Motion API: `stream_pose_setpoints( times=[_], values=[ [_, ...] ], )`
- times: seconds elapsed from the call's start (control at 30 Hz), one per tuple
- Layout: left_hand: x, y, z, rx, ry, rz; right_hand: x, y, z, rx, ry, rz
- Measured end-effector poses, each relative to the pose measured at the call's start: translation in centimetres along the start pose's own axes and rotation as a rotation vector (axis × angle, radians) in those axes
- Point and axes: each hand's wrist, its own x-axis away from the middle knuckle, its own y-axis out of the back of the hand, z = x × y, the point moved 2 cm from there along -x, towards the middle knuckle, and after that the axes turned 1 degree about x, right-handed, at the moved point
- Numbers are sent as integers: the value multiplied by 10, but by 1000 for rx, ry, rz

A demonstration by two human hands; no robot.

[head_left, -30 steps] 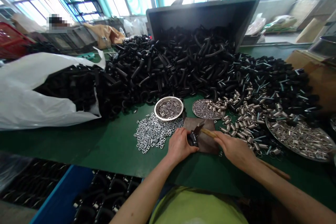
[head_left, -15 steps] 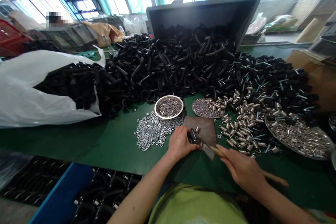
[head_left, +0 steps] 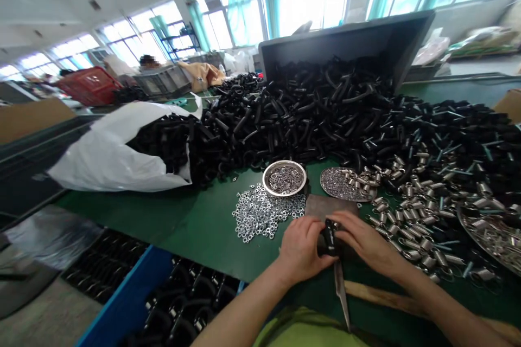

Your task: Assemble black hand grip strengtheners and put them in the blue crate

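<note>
Over a flat metal plate (head_left: 321,205), my left hand (head_left: 303,246) grips a small black plastic part (head_left: 329,237) between thumb and fingers. My right hand (head_left: 364,238) closes on the same part from the other side, its fingertips near the top end. Whether a spring sits between those fingertips cannot be made out. Just below the hands lies a hammer, its narrow metal head (head_left: 342,295) pointing towards me and its wooden handle (head_left: 380,297) passing under my right forearm.
Loose nuts (head_left: 260,214) spread left of the plate, beside a round bowl (head_left: 266,187) of metal pieces. An oval tray (head_left: 331,195) of small parts stands behind it. Springs (head_left: 411,217) lie to the right, black parts (head_left: 293,119) heap up behind, and a blue crate (head_left: 122,293) stands below left.
My right hand has let go of the hammer, which now lies on the table, and has moved in to the black plastic part. The view has swung left.
</note>
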Motion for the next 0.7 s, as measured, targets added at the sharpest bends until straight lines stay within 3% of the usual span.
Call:
stream_pose_setpoints(
  times=[0.1, 0.17, 0.23, 0.3, 0.4, 0.47, 0.5, 0.57, 0.63, 0.7],
  values=[
    [-1, 4, 1, 48, 159, -106, -19, -6, 2, -241, -229, 17],
    [-4, 3, -1, 97, 302, -192, -22, -14, 6, -330, -374, -95],
    [-8, 1, -4, 159, 400, -263, -24, -22, 10, -398, -398, -192],
    [-16, 2, -7, 220, 356, -260, -25, -25, 11, -391, -366, -232],
    [-33, 18, 9, 216, 117, -159, -28, -19, -5, -236, -384, -195],
    [-45, 44, 43, 56, 108, -163, -29, -12, -25, -138, -410, -127],
    [-51, 62, 67, -80, 185, -193, -29, -9, -35, -96, -417, -73],
    [-58, 102, 121, -463, 474, -173, -27, -8, -54, 8, -423, 33],
    [-59, 140, 170, -571, 611, -197, -24, -12, -65, 126, -421, 110],
    [-54, 167, 207, -636, 695, -188, -22, -17, -67, 224, -393, 39]
  ],
)
